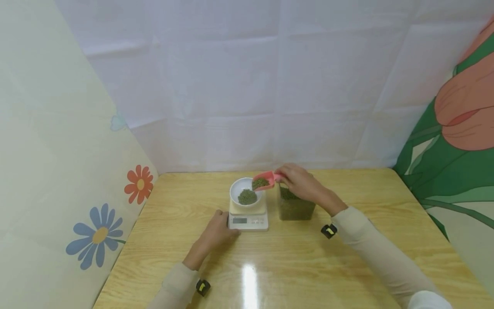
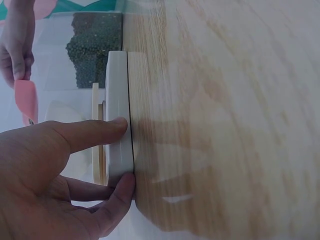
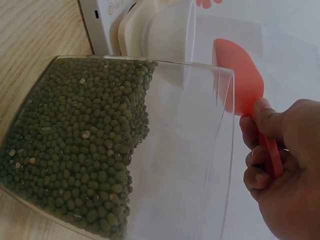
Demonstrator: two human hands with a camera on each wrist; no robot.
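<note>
My right hand (image 1: 299, 182) grips the handle of a small red scoop (image 1: 272, 177), which carries green mung beans and reaches over the right rim of a white bowl (image 1: 239, 185). A heap of mung beans (image 1: 247, 197) lies in that bowl. Under it stands a white kitchen scale (image 1: 248, 225) with a cream platform; its display is too small to read. My left hand (image 1: 217, 229) holds the scale's front left corner, and in the left wrist view the thumb (image 2: 107, 132) lies against its front. Below my right hand is a clear container (image 3: 185, 150), partly filled with mung beans (image 3: 80, 145).
The wooden table (image 1: 289, 266) meets a white cloth backdrop (image 1: 231, 107) just behind the bowl. Flower-printed panels stand at the left (image 1: 46, 171) and right (image 1: 463, 171). The container sits close to the scale's right side.
</note>
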